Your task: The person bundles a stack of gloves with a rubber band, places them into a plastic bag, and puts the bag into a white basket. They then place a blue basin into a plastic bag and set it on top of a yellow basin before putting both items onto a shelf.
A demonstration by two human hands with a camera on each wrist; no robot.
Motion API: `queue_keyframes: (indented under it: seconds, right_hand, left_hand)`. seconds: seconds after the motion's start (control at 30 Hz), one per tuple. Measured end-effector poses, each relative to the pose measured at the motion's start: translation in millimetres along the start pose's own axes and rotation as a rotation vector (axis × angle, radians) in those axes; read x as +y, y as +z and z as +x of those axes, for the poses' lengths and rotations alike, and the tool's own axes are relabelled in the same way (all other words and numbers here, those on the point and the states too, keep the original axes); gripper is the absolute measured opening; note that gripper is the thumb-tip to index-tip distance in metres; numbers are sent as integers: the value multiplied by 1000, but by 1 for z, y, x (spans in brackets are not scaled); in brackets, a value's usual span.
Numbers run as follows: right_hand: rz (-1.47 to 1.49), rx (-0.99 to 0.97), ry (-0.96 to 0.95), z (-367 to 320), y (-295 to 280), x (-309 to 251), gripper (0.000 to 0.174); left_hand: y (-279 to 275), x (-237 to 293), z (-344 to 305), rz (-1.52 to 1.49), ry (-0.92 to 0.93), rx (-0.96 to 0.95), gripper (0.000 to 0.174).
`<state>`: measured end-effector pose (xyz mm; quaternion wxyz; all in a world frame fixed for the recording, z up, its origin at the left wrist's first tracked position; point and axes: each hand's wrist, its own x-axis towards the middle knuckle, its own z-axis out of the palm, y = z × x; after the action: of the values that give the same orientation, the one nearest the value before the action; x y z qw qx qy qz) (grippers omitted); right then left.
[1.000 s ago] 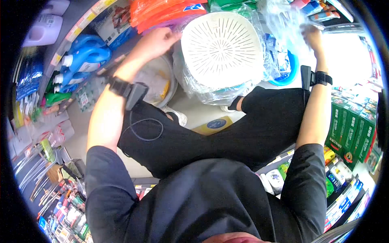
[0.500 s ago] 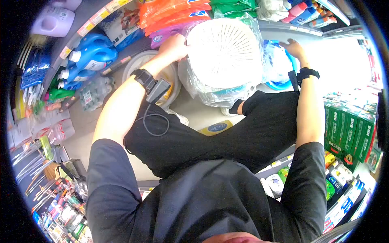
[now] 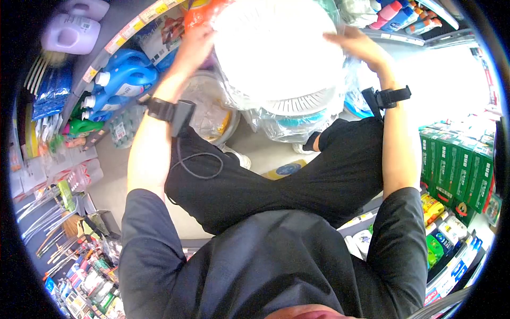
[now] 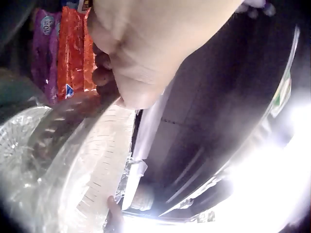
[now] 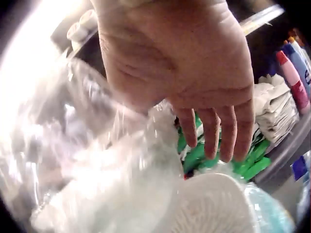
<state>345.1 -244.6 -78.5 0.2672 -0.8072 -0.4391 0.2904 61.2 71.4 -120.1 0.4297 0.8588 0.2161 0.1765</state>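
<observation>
A white slotted plastic basket (image 3: pixel 300 102), washed out by glare, stands upside down over the floor ahead of the knees. Clear plastic bagging (image 3: pixel 281 130) hangs around its lower part. My left hand (image 3: pixel 195 49) pinches the left rim, thumb on the near face and fingers curled behind, as the left wrist view shows on the basket (image 4: pixel 99 155). At the right edge is my right hand (image 3: pixel 366 49). Its fingers hang straight above the basket (image 5: pixel 214 204) in the right wrist view, beside crumpled clear plastic (image 5: pixel 141 179).
A round tub (image 3: pixel 210 109) stands left of the basket, and a blue basin (image 3: pixel 357 103) to the right. Shelves hold blue detergent jugs (image 3: pixel 127 72) at left and pink bottles (image 3: pixel 387 13) at upper right. Green boxes (image 3: pixel 457 165) are stacked at right.
The clear plastic at upper right has come down. My right hand has moved left to the basket's edge. My left hand has gripped the rim, and the basket has shifted up and left.
</observation>
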Motion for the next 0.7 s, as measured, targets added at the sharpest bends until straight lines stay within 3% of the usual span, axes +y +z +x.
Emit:
queue_keyframes:
  seconds: [0.07, 0.13, 0.17, 0.27, 0.3, 0.37, 0.43, 0.47, 0.53, 0.57, 0.7]
  right_hand:
    - [483, 124, -210, -11, 0, -7, 47]
    - [873, -118, -292, -15, -18, 14, 56]
    - [1005, -267, -294, -11, -23, 20, 50]
    - [728, -143, -214, -9, -10, 11, 43]
    - [854, -156, -152, -7, -7, 16, 36]
    - [535, -96, -53, -22, -12, -22, 37]
    - [438, -29, -205, -26, -10, -36, 24]
    - [433, 0, -260, -26, -11, -38, 21]
    - [506, 37, -299, -30, -9, -34, 22]
    - [559, 58, -308, -29, -9, -29, 22]
    - [777, 83, 52, -28, -19, -30, 24]
  left_hand:
    - [-23, 16, -1, -100, -192, -65, 31]
    - [-27, 27, -1, -346, -206, -32, 33]
    - [-34, 38, -5, -345, -220, -82, 37]
    - [-33, 32, -2, -506, -223, -21, 39]
    - [-33, 33, -2, -530, -201, -42, 55]
    - [-26, 51, -9, -640, -227, -51, 66]
    - [-24, 62, -11, -700, -272, -14, 83]
    - [-24, 90, -22, -731, -340, -61, 78]
    - [-25, 77, -22, -919, -383, -190, 66]
    - [-25, 73, -23, -874, -386, -250, 65]
    - [-20, 79, -24, -812, -411, -314, 59]
